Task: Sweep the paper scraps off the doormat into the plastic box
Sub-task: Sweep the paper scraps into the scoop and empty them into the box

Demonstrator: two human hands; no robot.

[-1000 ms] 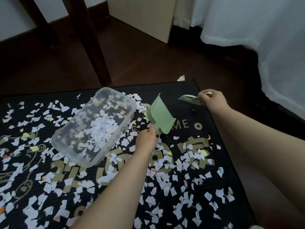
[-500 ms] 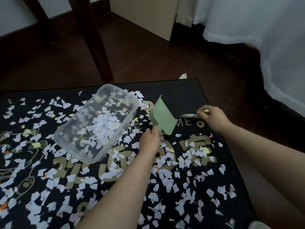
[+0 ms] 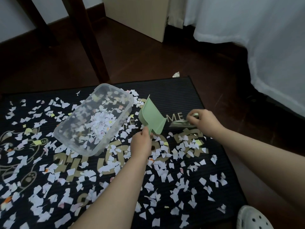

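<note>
Down from its raised spot over the doormat's far right edge a second ago, the right hand (image 3: 203, 121) now sits low over the gold "ME" lettering, fingers curled around the handle of a small brush (image 3: 179, 124). The brush, blurred, lies close to the mat, its long axis running left to right and its head toward the dustpan.

Paper scraps (image 3: 161, 152), mostly white with a few yellow and orange, litter nearly all of the black doormat (image 3: 173, 90); only its far right corner shows bare. A heap of them already lies in the clear plastic box (image 3: 75, 111), which sits on the mat's far left-centre, its long axis slanting from near left to far right.

Just right of the box, the left hand (image 3: 142, 142) grips the short handle of a green dustpan (image 3: 151, 116). The pan is tipped up on edge, handle toward the person and open mouth facing right, toward the brush (the two look close but apart).

One stray scrap (image 3: 176, 74) lies on the dark wooden floor (image 3: 148, 60) beyond the mat. A wooden furniture leg (image 3: 92, 47) stands behind the box, white cloth (image 3: 264, 38) hangs at right, and a white clog (image 3: 252, 219) shows at the lower right corner.
</note>
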